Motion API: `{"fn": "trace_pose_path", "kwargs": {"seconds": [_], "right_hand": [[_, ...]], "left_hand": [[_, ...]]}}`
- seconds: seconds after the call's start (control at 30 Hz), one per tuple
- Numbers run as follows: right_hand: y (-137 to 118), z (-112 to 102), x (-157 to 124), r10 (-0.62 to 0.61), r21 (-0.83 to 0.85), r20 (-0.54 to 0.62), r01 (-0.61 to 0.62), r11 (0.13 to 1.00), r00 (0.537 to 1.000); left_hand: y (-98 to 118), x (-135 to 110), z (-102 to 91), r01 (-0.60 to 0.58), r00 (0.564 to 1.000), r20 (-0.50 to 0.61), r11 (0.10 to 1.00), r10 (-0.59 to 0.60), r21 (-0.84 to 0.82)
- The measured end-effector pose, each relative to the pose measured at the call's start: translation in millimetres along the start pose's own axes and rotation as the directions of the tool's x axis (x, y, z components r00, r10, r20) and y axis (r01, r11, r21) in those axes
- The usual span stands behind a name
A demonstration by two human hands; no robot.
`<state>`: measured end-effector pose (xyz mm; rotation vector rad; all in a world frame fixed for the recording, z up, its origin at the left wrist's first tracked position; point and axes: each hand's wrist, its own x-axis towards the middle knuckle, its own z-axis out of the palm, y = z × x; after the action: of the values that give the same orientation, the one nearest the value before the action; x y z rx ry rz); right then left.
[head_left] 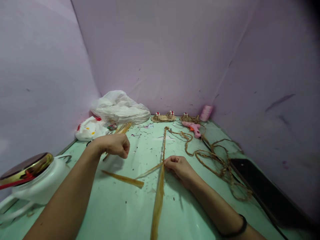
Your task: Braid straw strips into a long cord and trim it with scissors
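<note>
The braid (164, 143) lies mid-worktop (125, 216), pinched at its lower end by the right hand (180, 169); the left hand (113, 145), curled into a fist, partly hides a straw bundle (123, 128); rope (222, 163) and glue gun (195, 129) lie rightward

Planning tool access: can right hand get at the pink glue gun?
Probably yes: the pink glue gun lies ahead of the right hand, with only loose cord between. But that hand seems to be pinching the braid, so would likely let go first.
</note>
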<state>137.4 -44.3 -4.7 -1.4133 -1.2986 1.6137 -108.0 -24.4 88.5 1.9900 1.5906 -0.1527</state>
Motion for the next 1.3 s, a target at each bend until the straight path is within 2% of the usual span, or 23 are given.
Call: {"fn": "trace_pose_path", "kwargs": {"seconds": [0.07, 0.13, 0.23, 0.33, 0.4, 0.47, 0.53, 0.6, 0.63, 0.7, 0.77, 0.8, 0.83, 0.87, 0.93, 0.97, 1.0, 1.07, 1.13, 1.2, 1.3], "right_hand": [[-0.4, -0.3, -0.1, 0.007, -0.003, -0.012, -0.007, 1.0, 1.0], [-1.0, -0.2, -0.6, 0.01, -0.004, -0.02, -0.01, 1.0, 1.0], [-1.9, 0.1, -1.4, 0.002, 0.003, -0.01, -0.002, 1.0, 1.0], [-2.0, 0.0, -1.3, -0.006, 0.013, -0.007, 0.006, 1.0, 1.0], [-1.7, -0.4, -0.7, -0.011, 0.014, -0.009, 0.011, 1.0, 1.0], [-1.3, -0.8, 0.1, -0.017, 0.01, -0.01, 0.017, 1.0, 1.0], [-0.7, -1.0, 0.8, -0.023, 0.004, -0.012, 0.023, 1.0, 1.0], [-0.1, -1.0, 1.3, -0.033, -0.002, -0.011, 0.033, 0.999, 0.999], [0.1, -1.0, 1.5, -0.035, -0.005, -0.011, 0.035, 0.999, 0.999], [0.5, -1.0, 1.6, -0.038, -0.011, -0.011, 0.037, 0.999, 0.999], [0.8, -1.2, 1.4, -0.037, -0.01, -0.01, 0.037, 0.999, 0.999], [0.8, -1.2, 1.2, -0.036, -0.007, -0.011, 0.035, 0.999, 0.999], [0.8, -1.3, 1.0, -0.034, -0.004, -0.011, 0.034, 0.999, 0.999], [0.8, -1.4, 0.8, -0.033, -0.002, -0.01, 0.033, 0.999, 0.999], [0.6, -1.4, 0.5, -0.03, -0.003, -0.011, 0.03, 1.0, 0.999], [0.5, -1.4, 0.5, -0.027, -0.006, -0.012, 0.027, 1.0, 1.0], [0.3, -1.4, 0.5, -0.025, -0.009, -0.014, 0.025, 1.0, 1.0], [0.2, -1.2, 0.6, -0.018, -0.007, -0.017, 0.018, 1.0, 1.0], [0.4, -1.1, 1.0, -0.023, -0.001, -0.018, 0.023, 1.0, 1.0], [1.0, -0.9, 1.6, -0.032, 0.004, -0.018, 0.032, 0.999, 0.999], [1.6, -0.7, 2.2, -0.051, 0.006, -0.016, 0.051, 0.999, 0.999]], "left_hand": [[23.6, -4.2, 9.8, -0.087, 0.992, 0.097, 0.995, 0.081, 0.051], [49.8, -7.8, 24.2, -0.128, 0.983, 0.149, 0.983, 0.108, 0.133], [80.0, -6.6, 48.5, -0.149, 0.986, 0.123, 0.911, 0.11, 0.385], [91.7, 1.4, 66.2, -0.128, 0.988, 0.14, 0.861, 0.067, 0.492], [91.8, 5.7, 70.6, -0.121, 0.989, 0.137, 0.854, 0.059, 0.505], [88.8, 6.7, 68.7, -0.16, 0.985, 0.138, 0.855, 0.105, 0.493], [83.2, 5.2, 61.2, -0.23, 0.972, 0.146, 0.871, 0.184, 0.434], [74.9, 3.3, 49.3, -0.264, 0.964, 0.109, 0.9, 0.241, 0.346], [69.9, 2.6, 42.5, -0.257, 0.966, 0.067, 0.916, 0.249, 0.308], [59.7, 1.5, 28.9, -0.188, 0.97, -0.092, 0.935, 0.225, 0.3], [52.2, -0.3, 18.7, -0.115, 0.948, -0.252, 0.948, 0.194, 0.297], [50.7, -1.7, 16.2, -0.101, 0.951, -0.253, 0.954, 0.175, 0.282], [51.0, -3.2, 15.8, -0.097, 0.968, -0.199, 0.96, 0.152, 0.261], [53.2, -4.5, 17.9, -0.099, 0.986, -0.105, 0.965, 0.128, 0.245], [62.6, -5.5, 28.7, -0.097, 0.994, 0.082, 0.961, 0.078, 0.258], [68.7, -4.8, 36.4, -0.088, 0.993, 0.102, 0.95, 0.06, 0.299], [74.8, -3.2, 44.5, -0.076, 0.996, 0.079, 0.931, 0.051, 0.356], [83.9, 1.3, 58.5, -0.086, 0.992, 0.119, 0.896, 0.038, 0.436], [85.5, 5.0, 64.5, -0.124, 0.987, 0.149, 0.886, 0.063, 0.447], [80.0, 6.0, 60.9, -0.182, 0.98, 0.141, 0.904, 0.138, 0.386], [68.5, 5.6, 47.0, -0.271, 0.962, 0.047, 0.937, 0.268, 0.222]]}}
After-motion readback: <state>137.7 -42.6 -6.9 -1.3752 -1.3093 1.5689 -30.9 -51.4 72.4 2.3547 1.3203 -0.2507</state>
